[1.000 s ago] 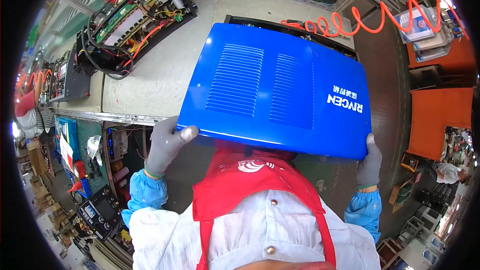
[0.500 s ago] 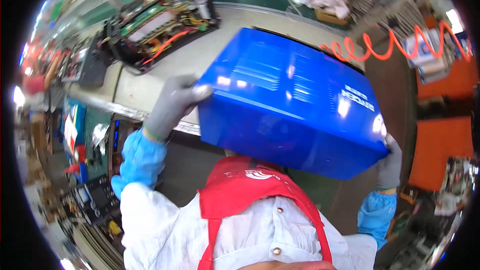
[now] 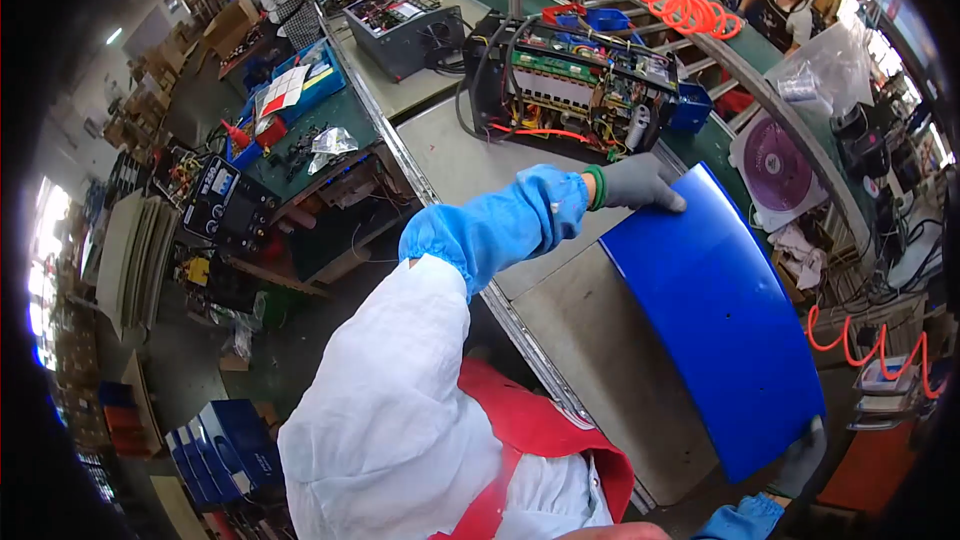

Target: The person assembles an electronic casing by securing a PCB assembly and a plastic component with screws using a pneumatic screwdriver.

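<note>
The left hand [image 3: 640, 183] grips one end of the blue cover [image 3: 720, 310], the right hand [image 3: 803, 460] apparently the other (fingers mostly hidden), likely for balance.

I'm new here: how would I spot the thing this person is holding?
Find the long grey workbench running diagonally through the view. Near its lower right end, the gloved left hand and right hand hold a big blue cover. Its broad, smooth face sets it apart from the open, cluttered machine nearby.
</note>
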Demonstrator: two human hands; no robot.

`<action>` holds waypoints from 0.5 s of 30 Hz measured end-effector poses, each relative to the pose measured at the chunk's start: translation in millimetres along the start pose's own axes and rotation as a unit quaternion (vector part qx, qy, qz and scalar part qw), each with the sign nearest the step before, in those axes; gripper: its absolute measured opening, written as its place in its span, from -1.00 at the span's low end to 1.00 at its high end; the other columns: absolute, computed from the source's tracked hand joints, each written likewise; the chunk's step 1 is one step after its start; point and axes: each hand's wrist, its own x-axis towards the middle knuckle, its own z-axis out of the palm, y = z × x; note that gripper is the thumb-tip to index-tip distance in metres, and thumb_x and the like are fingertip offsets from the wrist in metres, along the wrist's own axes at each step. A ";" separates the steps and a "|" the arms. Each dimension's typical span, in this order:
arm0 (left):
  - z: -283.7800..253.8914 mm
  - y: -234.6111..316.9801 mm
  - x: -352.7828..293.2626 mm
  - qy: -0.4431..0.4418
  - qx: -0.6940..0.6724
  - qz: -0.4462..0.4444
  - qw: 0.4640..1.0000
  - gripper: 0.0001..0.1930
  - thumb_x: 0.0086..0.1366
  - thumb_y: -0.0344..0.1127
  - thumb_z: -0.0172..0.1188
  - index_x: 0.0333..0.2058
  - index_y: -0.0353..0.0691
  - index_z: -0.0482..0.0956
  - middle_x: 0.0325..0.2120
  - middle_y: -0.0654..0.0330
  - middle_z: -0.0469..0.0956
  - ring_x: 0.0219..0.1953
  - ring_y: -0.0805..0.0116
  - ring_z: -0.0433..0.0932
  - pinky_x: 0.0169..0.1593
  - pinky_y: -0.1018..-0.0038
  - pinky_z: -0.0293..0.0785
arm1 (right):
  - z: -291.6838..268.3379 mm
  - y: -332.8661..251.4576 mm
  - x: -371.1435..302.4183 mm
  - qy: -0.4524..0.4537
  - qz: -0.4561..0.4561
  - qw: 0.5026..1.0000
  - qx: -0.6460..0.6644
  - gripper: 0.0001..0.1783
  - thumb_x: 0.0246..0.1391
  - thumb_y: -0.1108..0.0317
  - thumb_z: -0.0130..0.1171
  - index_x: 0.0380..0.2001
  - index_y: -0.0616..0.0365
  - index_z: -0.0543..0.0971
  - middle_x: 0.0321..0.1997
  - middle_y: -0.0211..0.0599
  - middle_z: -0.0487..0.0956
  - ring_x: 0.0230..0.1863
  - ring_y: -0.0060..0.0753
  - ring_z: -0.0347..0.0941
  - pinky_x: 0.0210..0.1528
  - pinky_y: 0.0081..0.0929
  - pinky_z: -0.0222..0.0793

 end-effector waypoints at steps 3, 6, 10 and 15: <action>5.4 -21.9 2.8 -0.005 0.033 -0.047 0.998 -0.56 0.11 0.08 0.30 -0.44 -0.26 0.59 -0.67 0.28 0.39 -0.67 0.49 0.31 -0.61 0.51 0.21 | 55.9 -21.2 9.5 0.011 -0.064 0.997 -0.046 -0.55 0.22 0.20 -0.04 0.06 0.29 0.40 -0.05 -0.20 0.50 -0.05 -0.39 0.41 0.03 -0.43 0.31; 5.1 -20.5 -6.8 -0.010 0.039 -0.083 0.996 -0.57 0.11 0.09 0.29 -0.45 -0.23 0.56 -0.71 0.33 0.31 -0.71 0.53 0.24 -0.65 0.51 0.09 | 49.4 -19.7 34.3 0.090 -0.021 0.994 -0.062 -0.54 0.20 0.21 -0.03 0.07 0.30 0.42 -0.08 -0.18 0.52 -0.10 -0.36 0.44 -0.02 -0.40 0.33; 10.4 -21.7 -6.3 0.029 -0.025 -0.077 0.996 -0.58 0.11 0.05 0.30 -0.48 -0.27 0.54 -0.73 0.32 0.28 -0.71 0.52 0.23 -0.65 0.49 0.06 | 31.0 -13.8 68.0 0.081 -0.003 0.991 -0.109 -0.52 0.19 0.19 0.00 0.07 0.30 0.42 -0.08 -0.17 0.53 -0.14 -0.33 0.45 -0.06 -0.37 0.36; 27.7 3.4 -21.8 0.114 -0.083 -0.061 0.988 -0.61 0.07 -0.04 0.33 -0.50 -0.31 0.53 -0.76 0.30 0.28 -0.72 0.51 0.23 -0.65 0.48 0.09 | 11.0 -12.2 79.2 0.102 0.032 0.967 -0.232 -0.49 0.18 0.16 0.02 0.07 0.32 0.41 -0.04 -0.12 0.53 -0.11 -0.27 0.46 -0.03 -0.32 0.37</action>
